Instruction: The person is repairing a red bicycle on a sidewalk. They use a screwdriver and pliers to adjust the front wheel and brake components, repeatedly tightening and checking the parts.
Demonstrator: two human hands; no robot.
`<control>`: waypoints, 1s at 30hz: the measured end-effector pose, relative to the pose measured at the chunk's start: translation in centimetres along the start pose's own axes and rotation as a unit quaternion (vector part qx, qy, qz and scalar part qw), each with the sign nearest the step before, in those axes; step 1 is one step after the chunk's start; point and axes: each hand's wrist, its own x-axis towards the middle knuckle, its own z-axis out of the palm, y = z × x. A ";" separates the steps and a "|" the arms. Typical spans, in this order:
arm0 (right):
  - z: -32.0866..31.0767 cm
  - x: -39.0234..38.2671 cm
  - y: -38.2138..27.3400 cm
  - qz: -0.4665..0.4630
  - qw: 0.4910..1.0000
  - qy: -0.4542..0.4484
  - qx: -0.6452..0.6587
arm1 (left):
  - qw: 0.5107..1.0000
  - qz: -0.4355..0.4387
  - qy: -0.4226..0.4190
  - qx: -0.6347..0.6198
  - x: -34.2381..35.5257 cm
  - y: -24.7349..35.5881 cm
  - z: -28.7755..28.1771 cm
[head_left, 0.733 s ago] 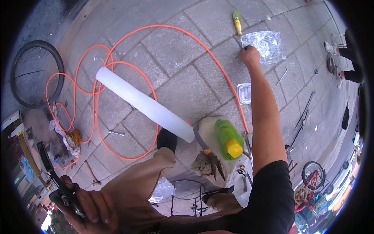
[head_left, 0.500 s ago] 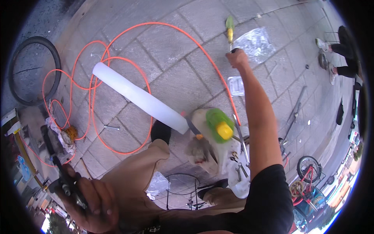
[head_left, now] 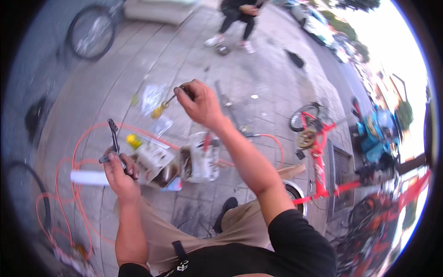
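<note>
My left hand (head_left: 122, 177) is closed around a dark metal part (head_left: 114, 134) with a long narrow arm pointing away and a short grey piece sticking out sideways; its exact kind does not show. Farther out and to the right, my right hand (head_left: 196, 99) pinches the thin shaft of a screwdriver (head_left: 159, 111), whose yellow handle points down and left, somewhat blurred. Behind that handle lies a clear plastic bag (head_left: 153, 98) on the paving. A cut-open white container (head_left: 203, 161) stands below my right forearm.
An orange hose (head_left: 76, 203) loops over the paving at left, by a white roll (head_left: 90, 177). A yellow-capped bottle (head_left: 134, 141) stands near another pale container (head_left: 154, 159). At right is a red bicycle frame (head_left: 319, 166). Ahead sits another person (head_left: 239, 16).
My view has swung right and lifted. My right hand has raised the screwdriver off the ground by its shaft. My left hand, still gripping the dark part, has come forward into fuller view.
</note>
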 end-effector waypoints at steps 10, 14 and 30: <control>-16.0 -28.3 -7.4 0.378 0.876 0.012 0.298 | 0.952 -0.105 -0.287 0.002 -12.4 4.5 15.1; -17.9 -31.3 -5.1 0.393 0.888 0.075 0.227 | 0.920 -0.088 -0.381 -0.009 -15.5 7.9 22.7; -34.0 -39.7 -17.1 0.226 0.925 0.299 0.066 | 0.840 -0.276 -0.449 -0.134 -21.1 -0.9 29.1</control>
